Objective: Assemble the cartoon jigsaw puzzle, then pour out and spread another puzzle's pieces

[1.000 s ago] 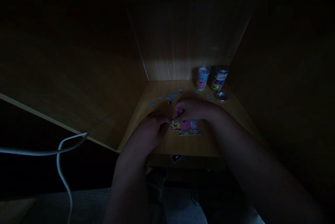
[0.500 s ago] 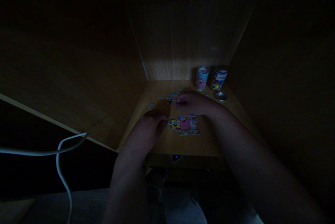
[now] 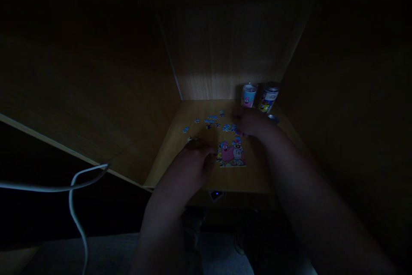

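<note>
A partly joined jigsaw puzzle (image 3: pixel 228 153) with a pink cartoon figure lies near the front of the wooden board. My left hand (image 3: pixel 198 157) is over its left side, fingers bent and drawn together, covering the yellow part; whatever the fingertips hold is hidden. My right hand (image 3: pixel 249 121), dark and smeared by motion, hovers at the right end of the loose blue puzzle pieces (image 3: pixel 228 128); its fingers cannot be made out. More loose pieces (image 3: pixel 210 119) lie behind the joined part, and a single piece (image 3: pixel 186 129) lies at the left.
Two printed cans, one with a pink figure (image 3: pixel 249 96) and another (image 3: pixel 268 98), stand at the back right. A round metal lid (image 3: pixel 273 119) lies in front of them. Wooden panels enclose the board (image 3: pixel 251 178). A white cable (image 3: pixel 74 206) hangs at the left.
My right hand has moved right, away from the middle of the loose pieces, uncovering several blue ones. My left hand has shifted right over the yellow part of the puzzle.
</note>
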A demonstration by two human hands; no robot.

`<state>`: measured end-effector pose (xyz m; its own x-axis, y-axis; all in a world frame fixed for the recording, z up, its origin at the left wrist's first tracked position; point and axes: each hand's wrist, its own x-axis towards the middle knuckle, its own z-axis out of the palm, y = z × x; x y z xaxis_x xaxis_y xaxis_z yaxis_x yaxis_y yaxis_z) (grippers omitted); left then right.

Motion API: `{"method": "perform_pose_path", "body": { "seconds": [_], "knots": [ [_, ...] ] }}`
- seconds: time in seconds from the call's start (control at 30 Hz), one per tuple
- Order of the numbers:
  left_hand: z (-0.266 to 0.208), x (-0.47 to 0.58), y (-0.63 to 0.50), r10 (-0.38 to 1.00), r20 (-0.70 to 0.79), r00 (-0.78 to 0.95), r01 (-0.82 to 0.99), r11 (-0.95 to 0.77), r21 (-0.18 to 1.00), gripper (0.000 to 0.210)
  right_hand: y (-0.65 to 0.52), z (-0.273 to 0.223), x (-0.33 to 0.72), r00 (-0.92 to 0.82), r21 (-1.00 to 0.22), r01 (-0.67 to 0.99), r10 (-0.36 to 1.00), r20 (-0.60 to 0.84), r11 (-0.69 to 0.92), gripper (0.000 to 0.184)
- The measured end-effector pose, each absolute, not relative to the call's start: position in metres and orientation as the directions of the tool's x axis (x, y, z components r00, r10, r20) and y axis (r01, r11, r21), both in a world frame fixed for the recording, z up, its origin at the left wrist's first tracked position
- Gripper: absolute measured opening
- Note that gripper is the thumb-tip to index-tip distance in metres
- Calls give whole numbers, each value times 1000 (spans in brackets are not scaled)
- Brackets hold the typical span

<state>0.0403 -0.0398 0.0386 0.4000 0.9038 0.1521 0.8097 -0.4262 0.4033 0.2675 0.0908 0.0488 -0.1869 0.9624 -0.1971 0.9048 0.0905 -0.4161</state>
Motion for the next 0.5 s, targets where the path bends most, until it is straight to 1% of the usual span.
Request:
{"method": "perform_pose_path", "body": {
  "seconds": [0.13,0.3,0.4,0.5],
  "knots": [
    [42,57,-51,889,165,428,783,-456,423,21,89,52,270,-166,-412,911,945,-280,38,71],
    [43,75,-65,904,145,403,817,-427,388,35,83,55,267,-195,-418,908,912,-360,29,61],
    [40,79,-69,907,107,407,832,-416,366,37,82,55,266,-211,-433,901,906,-368,34,56],
    [37,80,-69,907,90,412,836,-415,359,40,84,54,269,-172,-413,910,931,-323,25,60]
  ]
}}
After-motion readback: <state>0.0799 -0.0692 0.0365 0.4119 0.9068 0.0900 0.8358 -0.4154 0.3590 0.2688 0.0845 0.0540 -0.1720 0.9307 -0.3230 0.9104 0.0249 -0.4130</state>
